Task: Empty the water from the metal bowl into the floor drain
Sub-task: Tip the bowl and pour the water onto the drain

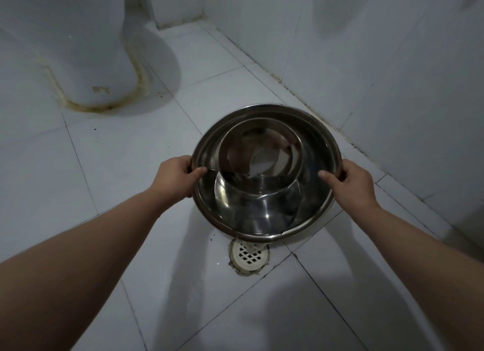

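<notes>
Both hands grip the metal bowl (265, 172) by its rim: the left hand (175, 176) at the left edge and the right hand (349, 179) at the right edge, each with the thumb hooked over the lip onto the inner wall and the fingers curled underneath. The bowl is held off the floor (125, 151) and tilted toward the person, so water pools against its near, lower side. That near rim hangs directly above the far edge of the floor drain (249, 255), a white round grate set in the tiles. Whether water is crossing the lip I cannot tell. To the right, the tiled wall (392, 75) runs close beside the bowl's far rim. On the left, the toilet base (86, 62) stands well apart, with open tile between.
</notes>
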Tool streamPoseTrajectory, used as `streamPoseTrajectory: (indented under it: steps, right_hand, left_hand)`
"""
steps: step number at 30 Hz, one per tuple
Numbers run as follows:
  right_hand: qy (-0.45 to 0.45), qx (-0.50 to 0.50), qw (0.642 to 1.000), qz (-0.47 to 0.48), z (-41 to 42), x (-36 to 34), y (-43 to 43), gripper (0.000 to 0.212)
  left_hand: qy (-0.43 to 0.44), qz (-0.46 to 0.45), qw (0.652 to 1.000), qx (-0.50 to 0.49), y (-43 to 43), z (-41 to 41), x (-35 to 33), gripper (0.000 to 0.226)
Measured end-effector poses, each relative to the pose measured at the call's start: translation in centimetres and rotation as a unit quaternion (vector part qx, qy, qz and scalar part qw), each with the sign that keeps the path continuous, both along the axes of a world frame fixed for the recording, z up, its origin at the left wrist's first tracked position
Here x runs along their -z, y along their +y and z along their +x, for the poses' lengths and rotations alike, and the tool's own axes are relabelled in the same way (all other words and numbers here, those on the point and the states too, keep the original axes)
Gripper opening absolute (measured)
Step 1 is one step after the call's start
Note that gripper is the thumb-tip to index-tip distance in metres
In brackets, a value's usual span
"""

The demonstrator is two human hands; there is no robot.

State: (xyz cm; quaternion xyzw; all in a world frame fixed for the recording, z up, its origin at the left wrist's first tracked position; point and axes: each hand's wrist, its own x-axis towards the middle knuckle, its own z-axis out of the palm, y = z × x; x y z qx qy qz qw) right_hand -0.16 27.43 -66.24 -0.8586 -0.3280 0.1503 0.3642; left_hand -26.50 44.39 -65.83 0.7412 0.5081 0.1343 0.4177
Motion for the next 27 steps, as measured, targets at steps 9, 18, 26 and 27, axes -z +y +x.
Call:
streamPoseTrajectory:
  steps: [9,18,26,27]
  right_hand:
    - [-0.014,-0.005,1.0,-0.014,-0.33,-0.04,-0.1,0.023]
    - [-0.021,-0.008,1.0,-0.014,-0.39,-0.15,-0.36,0.025]
    - [-0.024,-0.014,0.999,-0.031,-0.3,-0.49,-0.58,0.025]
    - [-0.024,-0.014,0.999,-0.032,-0.26,-0.5,-0.57,0.024]
  left_hand:
    - [0.001,0.006,1.0,0.012,0.17,-0.34,-0.04,0.019]
    - [0.005,-0.003,1.0,0.014,0.05,-0.52,-0.09,0.022]
    - [0.003,-0.009,1.0,0.013,-0.02,-0.46,-0.33,0.02]
    - [0.003,-0.01,1.0,0.012,-0.03,-0.41,-0.37,0.02]
